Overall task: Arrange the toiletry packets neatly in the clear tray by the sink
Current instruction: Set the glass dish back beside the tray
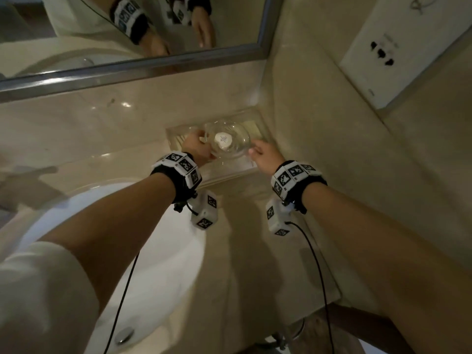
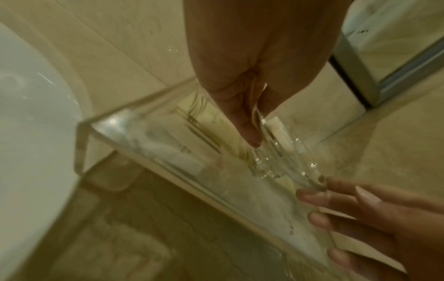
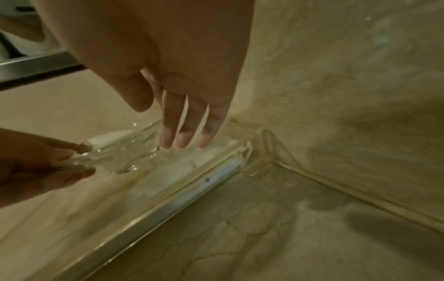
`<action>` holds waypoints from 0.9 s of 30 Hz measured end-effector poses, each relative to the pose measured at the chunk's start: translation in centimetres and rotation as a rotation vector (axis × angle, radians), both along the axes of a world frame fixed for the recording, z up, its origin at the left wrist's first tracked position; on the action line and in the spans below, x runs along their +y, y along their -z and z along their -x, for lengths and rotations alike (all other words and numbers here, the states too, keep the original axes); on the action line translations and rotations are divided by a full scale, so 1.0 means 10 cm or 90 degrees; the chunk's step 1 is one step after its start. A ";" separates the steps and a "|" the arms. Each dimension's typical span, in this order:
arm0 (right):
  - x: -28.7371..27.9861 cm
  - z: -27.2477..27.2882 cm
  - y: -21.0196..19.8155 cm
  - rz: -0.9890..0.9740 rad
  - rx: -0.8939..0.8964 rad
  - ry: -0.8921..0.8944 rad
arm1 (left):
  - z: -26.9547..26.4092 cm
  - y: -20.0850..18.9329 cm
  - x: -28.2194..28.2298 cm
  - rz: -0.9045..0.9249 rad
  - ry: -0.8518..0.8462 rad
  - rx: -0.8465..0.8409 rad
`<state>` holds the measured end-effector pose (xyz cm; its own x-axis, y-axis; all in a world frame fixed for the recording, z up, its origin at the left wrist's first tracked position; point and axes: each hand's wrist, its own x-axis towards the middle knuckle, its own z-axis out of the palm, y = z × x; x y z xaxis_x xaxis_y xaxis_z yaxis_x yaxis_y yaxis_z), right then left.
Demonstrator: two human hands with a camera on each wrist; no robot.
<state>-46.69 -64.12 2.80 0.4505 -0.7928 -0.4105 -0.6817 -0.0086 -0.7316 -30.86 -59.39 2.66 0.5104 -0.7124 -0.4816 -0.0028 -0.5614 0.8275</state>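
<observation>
left hand (image 1: 195, 146) pinching the rim of a clear glass dish (image 1: 228, 143), thumb and fingers curled on its edge – dish held over the clear tray (image 1: 263, 125) in the counter corner, a white round piece (image 1: 223, 140) inside it. right hand (image 1: 265, 154) loose, fingers (image 3: 182, 131) straight, tips at the dish's other side, gripping nothing. pale packets (image 2: 192, 114) lying flat in the tray, blurred. white sink (image 1: 163, 246) just beside.

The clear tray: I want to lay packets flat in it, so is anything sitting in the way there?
Yes. A glass dish with a white round item inside sits over the clear tray. The left hand pinches its rim; the right hand is open beside it.
</observation>
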 end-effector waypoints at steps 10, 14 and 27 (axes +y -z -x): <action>-0.06 0.16 0.03 -0.060 -0.061 -0.034 | 0.19 0.14 -0.11 -0.005 -0.034 -0.015; -0.06 0.10 0.05 -0.083 -0.055 -0.066 | 0.17 0.14 -0.10 0.011 -0.048 -0.018; -0.18 0.07 0.21 0.040 0.119 0.066 | -0.02 0.17 0.04 -0.035 -0.051 -0.210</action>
<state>-47.37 -65.95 0.74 0.2854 -0.8579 -0.4271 -0.8053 0.0270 -0.5923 -30.65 -58.97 0.98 0.6983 -0.6414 -0.3177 -0.2197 -0.6145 0.7577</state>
